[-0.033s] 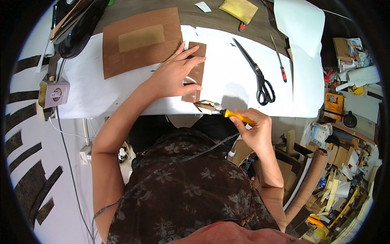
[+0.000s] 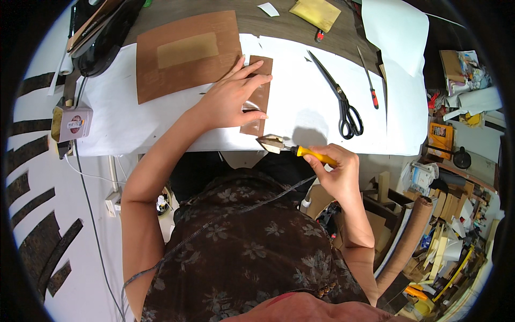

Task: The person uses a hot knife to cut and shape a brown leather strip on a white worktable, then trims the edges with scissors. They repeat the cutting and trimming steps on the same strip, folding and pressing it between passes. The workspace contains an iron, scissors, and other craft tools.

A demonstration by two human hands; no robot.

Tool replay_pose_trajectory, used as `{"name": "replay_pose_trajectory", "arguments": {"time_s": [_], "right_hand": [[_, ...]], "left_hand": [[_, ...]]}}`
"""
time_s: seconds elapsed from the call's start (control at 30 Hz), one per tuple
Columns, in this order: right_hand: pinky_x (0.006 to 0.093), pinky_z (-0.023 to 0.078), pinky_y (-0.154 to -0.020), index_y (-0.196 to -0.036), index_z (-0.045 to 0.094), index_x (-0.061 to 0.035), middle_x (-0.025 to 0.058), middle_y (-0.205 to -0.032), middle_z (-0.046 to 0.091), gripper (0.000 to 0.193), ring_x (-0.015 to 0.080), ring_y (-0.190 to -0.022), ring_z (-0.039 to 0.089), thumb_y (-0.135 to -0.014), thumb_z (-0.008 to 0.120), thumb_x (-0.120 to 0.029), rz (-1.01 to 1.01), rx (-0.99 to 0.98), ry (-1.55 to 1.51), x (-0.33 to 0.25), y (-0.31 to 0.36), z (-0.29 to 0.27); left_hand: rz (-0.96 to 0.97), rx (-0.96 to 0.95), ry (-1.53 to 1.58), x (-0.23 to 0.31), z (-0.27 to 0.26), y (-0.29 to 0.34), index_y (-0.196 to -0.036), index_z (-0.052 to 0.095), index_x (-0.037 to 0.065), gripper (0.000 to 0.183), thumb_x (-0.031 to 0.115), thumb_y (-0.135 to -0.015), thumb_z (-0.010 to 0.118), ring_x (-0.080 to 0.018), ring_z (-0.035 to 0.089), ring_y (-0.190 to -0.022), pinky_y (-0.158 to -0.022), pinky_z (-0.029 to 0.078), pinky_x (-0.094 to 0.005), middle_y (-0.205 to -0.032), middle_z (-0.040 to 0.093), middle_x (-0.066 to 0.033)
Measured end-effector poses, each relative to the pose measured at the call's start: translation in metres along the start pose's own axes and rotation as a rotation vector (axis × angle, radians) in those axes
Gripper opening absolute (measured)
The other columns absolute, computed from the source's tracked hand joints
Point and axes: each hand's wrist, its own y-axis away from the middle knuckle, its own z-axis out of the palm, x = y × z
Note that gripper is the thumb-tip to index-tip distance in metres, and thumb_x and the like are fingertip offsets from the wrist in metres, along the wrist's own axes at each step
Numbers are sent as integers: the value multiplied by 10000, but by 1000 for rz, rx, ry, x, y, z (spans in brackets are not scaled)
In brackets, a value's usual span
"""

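- The right hand [image 2: 337, 169] had its fingers clamped on a yellow-handled pointed hand tool [image 2: 308, 153], held low and sideways, seemingly to aim its metal tip at the near end of a brown leather-like strip [image 2: 261, 96]; contact could not be told.
- The left hand [image 2: 228, 102] lay over that strip, fingers spread apart, probably to stop it sliding; white paper [image 2: 177, 123] beneath likely shielded the counter [image 2: 276, 28].
- Left of the strip lay a larger brown panel [image 2: 182, 78].
- To the right, black-handled shears [image 2: 339, 94] and a slim red-and-black-handled blade [image 2: 368, 76] lay apparently set aside.
- Farther off sat a yellow pad [image 2: 316, 13].
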Motion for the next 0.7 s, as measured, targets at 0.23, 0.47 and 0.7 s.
{"name": "replay_pose_trajectory", "arguments": {"time_s": [0.23,0.47,0.7], "right_hand": [[213,516,-767,-1187,762,24,47,-1033,779,208,68,-873,655,-999,786,-63,-3,116,-486,-32,-17,-11],[308,579,-794,-1124,780,23,176,-983,795,165,223,-863,769,-990,722,-53,-683,11,-287,-209,-114,24],[405,602,-792,-939,763,12,190,-882,775,260,326,-833,766,-868,753,-238,-981,-185,-18,-405,-201,141]], "left_hand": [[195,69,-16,-11,10,-1,-1534,563,135,773,411,-872,850,-378,369,-1586,-1324,212,-600,-1638,506,-166],[-1,81,298,17,6,14,-1344,642,55,507,288,-920,790,-427,536,-1373,-1235,374,-547,-1403,628,-174],[9,328,-37,32,12,57,-1285,666,38,425,168,-898,781,-415,522,-1397,-1265,344,-561,-1394,626,-169]]}}
